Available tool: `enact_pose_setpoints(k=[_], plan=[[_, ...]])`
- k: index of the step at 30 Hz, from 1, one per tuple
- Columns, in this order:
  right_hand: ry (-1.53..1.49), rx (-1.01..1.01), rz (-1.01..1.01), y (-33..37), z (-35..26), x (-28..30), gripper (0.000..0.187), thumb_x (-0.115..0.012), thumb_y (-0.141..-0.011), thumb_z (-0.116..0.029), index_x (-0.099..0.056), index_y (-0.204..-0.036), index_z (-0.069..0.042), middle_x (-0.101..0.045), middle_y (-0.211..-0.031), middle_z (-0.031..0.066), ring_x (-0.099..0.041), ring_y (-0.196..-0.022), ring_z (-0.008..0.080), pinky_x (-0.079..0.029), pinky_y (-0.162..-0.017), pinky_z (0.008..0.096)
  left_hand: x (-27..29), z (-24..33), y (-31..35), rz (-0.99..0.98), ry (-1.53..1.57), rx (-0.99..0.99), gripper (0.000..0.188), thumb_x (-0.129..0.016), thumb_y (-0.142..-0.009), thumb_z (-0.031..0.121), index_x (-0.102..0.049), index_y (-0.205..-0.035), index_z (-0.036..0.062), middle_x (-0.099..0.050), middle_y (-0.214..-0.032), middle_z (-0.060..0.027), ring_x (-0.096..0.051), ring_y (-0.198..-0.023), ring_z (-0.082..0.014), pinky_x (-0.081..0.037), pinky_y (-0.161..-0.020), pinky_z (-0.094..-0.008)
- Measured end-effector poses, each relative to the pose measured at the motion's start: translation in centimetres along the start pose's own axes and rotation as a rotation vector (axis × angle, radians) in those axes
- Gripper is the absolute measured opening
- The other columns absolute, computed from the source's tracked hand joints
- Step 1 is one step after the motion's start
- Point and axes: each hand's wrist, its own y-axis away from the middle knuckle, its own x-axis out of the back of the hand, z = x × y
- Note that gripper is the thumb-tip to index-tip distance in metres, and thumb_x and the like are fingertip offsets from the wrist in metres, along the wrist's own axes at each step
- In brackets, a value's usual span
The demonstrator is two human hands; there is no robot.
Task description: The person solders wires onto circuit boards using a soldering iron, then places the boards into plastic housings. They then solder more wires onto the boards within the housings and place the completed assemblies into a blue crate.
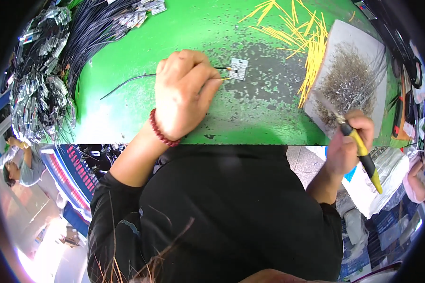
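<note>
My left hand (182,94), with a red bead bracelet (158,129) at the wrist, is closed over a thin black wire (127,86) and a short yellow wire (225,79). The black wire's tail sticks out to the left of the hand. To the right, the wires reach a small white circuit board (238,69) lying on the green table. My right hand (348,146) grips a soldering iron (369,165) with a yellow and black handle. Its metal tip points up and left over a grey pad (334,45) covered in dark residue, well apart from the board.
Loose yellow wires (314,61) lie between the board and the pad. Bundles of black wires (87,35) with boards fill the back left of the green table (127,118). Clear shiny packets (40,99) pile up at the left edge. Another person (21,170) is at far left.
</note>
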Motion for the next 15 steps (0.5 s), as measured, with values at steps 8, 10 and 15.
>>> enact_pose_setpoints(k=[8, 10, 15], plan=[[-0.008, -0.016, -0.158, 0.8, 1.4, -7.4, 0.035, -0.07, -0.079, -0.027, -0.054, -0.092, 0.001, -0.056, -0.079, 0.0068, -0.045, -0.061, 0.0089, -0.035, -0.054, 0.0221, -1.2, -0.6, -0.1, 0.001, -0.024, -0.028, 0.013, -0.072, -0.064, 0.006, -0.062, -0.072, 0.0113, -0.057, -0.082, 0.0, -0.054, -0.073, -0.0185, -0.036, -0.071, -0.0323], [-0.01, -0.059, -0.147, 0.8, 1.5, -8.0, 0.038, -0.071, -0.079, -0.031, -0.055, -0.091, 0.001, -0.057, -0.077, 0.0061, -0.044, -0.058, 0.008, -0.033, -0.052, 0.0215, -1.4, -1.0, 0.1, 0.011, -0.01, -0.026, 0.013, -0.072, -0.064, 0.006, -0.062, -0.072, 0.0111, -0.057, -0.082, 0.0002, -0.054, -0.073, -0.0184, -0.036, -0.071, -0.0322], [0.039, 0.034, -0.152, 0.6, 2.0, -8.5, 0.039, -0.072, -0.079, -0.033, -0.055, -0.09, 0.001, -0.058, -0.074, 0.008, -0.048, -0.059, 0.0098, -0.036, -0.052, 0.0223, -1.7, -1.4, 0.1, 0.044, 0.004, -0.031, 0.013, -0.071, -0.063, 0.005, -0.061, -0.071, 0.0107, -0.057, -0.081, 0.0003, -0.054, -0.072, -0.0181, -0.036, -0.07, -0.032]])
